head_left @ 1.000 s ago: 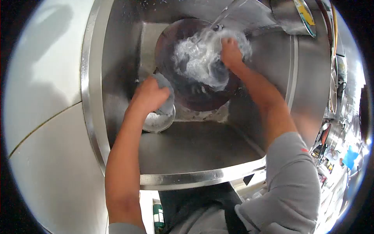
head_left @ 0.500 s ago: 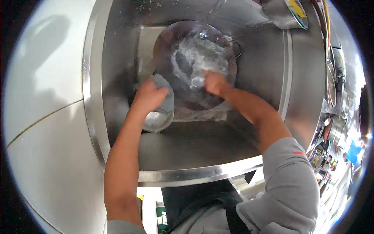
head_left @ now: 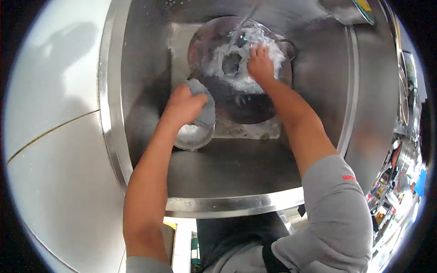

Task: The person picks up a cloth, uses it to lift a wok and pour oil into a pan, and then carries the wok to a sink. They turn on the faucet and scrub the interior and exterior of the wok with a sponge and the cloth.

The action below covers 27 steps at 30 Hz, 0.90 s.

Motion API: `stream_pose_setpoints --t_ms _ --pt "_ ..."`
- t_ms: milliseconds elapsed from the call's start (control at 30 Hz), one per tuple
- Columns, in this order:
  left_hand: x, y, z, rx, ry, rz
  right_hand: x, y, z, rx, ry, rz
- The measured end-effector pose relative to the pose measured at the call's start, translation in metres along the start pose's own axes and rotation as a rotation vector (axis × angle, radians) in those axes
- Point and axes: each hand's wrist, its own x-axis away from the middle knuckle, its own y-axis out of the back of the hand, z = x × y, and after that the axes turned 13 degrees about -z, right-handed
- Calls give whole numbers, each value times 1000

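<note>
The wok (head_left: 246, 107) lies tilted in the far part of the sink (head_left: 227, 204), its hollow facing the person. The left hand (head_left: 184, 105) is closed tight on a grey cloth (head_left: 205, 113) at the wok's near left rim. Just below that hand sits a small metal bowl (head_left: 193, 136), touching the wok's edge. The right hand (head_left: 260, 66) lies flat inside the wok, fingers stretched out and together on white foam (head_left: 218, 68); I cannot tell whether anything is under the palm. A water stream (head_left: 243, 20) falls into the wok just left of that hand. A white counter (head_left: 54, 136) borders the sink on the left
</note>
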Motion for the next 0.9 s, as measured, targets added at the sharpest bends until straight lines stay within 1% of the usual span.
stream_pose_setpoints --t_ms 33,67,100,133,200,233,300,333,367,433,500,533,567,633,667,733,800,833,867,900 --pt "4 3 -11 -22 -17 27 17 4 -8 42 -18 44" --pt "3 -1 -11 29 17 21 34 12 -18 86 -36 84" --pt "0 -6 -2 76 47 19 60 6 -9 61 -68 -5" --pt "-4 -9 5 116 76 20 82 4 14 33 -105 -95" --pt "1 -9 10 149 82 2 89 69 50 -166 -93 339" --pt "5 -8 12 162 86 -8 110 54 58 -383 -142 336" --pt "3 -22 43 163 133 12 132 88 61 -546 -91 442" --pt "6 -24 46 164 156 17 129 135 57 -486 1 555" --pt "22 -23 30 201 211 102 131 150 48 -471 97 634" --pt "45 -41 23 84 115 -92 134 171 27 -431 313 771" --pt "104 -38 -78 59 216 -227 131 219 12 -531 33 729" --pt "106 -46 -99 215 205 -242 131 245 4 -583 -107 712" --pt "104 -52 -117 368 196 -249 134 268 -5 -642 -143 631" --pt "105 -44 -173 605 259 -169 128 305 -27 -746 -213 468" --pt "104 -39 -196 606 266 -177 122 318 -35 -723 -166 390" --pt "102 -32 -222 596 296 -192 116 332 -38 -683 -82 249" --pt "92 -29 -229 537 320 -241 104 330 -32 -567 -42 286" --pt "84 -30 -222 505 341 -263 100 331 -27 -510 -24 313" --pt "73 -24 -213 594 337 -171 95 331 -28 -519 33 274" --pt "59 -16 -196 676 312 -36 87 345 -31 -526 84 237"
